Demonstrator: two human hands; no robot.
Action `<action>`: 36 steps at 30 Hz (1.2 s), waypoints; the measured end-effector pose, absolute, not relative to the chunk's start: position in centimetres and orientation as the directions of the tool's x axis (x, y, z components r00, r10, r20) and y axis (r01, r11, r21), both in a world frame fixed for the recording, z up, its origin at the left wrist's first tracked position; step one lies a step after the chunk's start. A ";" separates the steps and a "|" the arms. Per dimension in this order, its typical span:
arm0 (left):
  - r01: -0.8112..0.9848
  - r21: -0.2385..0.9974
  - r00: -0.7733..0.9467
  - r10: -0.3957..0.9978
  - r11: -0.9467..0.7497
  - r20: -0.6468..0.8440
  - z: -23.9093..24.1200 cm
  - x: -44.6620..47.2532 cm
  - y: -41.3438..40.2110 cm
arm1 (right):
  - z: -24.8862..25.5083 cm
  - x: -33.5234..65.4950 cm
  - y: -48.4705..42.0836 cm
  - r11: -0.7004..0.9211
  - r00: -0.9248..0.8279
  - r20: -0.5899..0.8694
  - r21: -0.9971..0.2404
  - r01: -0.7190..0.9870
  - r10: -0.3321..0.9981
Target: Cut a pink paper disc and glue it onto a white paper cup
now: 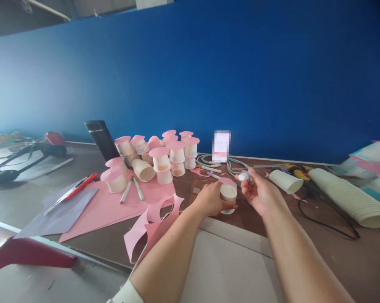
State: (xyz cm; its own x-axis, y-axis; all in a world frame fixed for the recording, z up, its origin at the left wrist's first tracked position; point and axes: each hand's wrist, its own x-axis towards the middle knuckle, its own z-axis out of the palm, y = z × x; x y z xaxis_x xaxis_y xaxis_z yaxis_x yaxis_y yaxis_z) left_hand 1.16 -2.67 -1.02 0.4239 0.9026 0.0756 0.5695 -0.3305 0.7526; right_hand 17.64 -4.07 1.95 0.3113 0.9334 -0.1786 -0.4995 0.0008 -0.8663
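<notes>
A small white paper cup (228, 193) stands over the brown table, with my left hand (213, 198) wrapped round its side. A pink paper piece (227, 182) shows at the cup's far side; whether it is attached, I cannot tell. My right hand (261, 191), just to the right of the cup, pinches a small white and pale-blue object (244, 176) of unclear kind. Left of my hands are several cups topped with pink paper discs (160, 153), some stacked in pairs. A nested group of paper cups (144, 170) lies on its side among them.
Pink sheets (98, 206), cut paper scraps (134, 237), a red utility knife (81, 187) and two markers (138, 189) lie left. A black flask (101, 139) stands behind. To the right are a single cup (286, 182), a long cup stack (350, 198) and a black cable (331, 233).
</notes>
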 end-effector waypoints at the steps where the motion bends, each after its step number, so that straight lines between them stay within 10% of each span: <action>1: 0.551 0.769 0.425 0.902 -0.323 0.074 -1.0 1.2 -2.7 | 1.9 17.7 -4.1 -0.006 0.294 -0.181 -0.860 -0.511 0.938; 13: 0.024 0.875 0.123 0.870 -0.483 0.477 0.8 1.9 -3.8 | 2.2 16.4 -5.0 -0.028 0.189 -0.143 -0.861 -0.507 0.972; 28: -0.358 0.916 0.176 0.951 -0.179 0.254 1.3 2.0 -3.6 | 2.4 16.8 -4.8 0.044 0.209 -0.086 -0.835 -0.548 0.974; 36: -0.286 0.948 0.153 0.970 -0.141 0.191 1.7 1.5 -3.4 | 2.3 17.0 -4.8 0.042 0.219 -0.104 -0.819 -0.572 0.970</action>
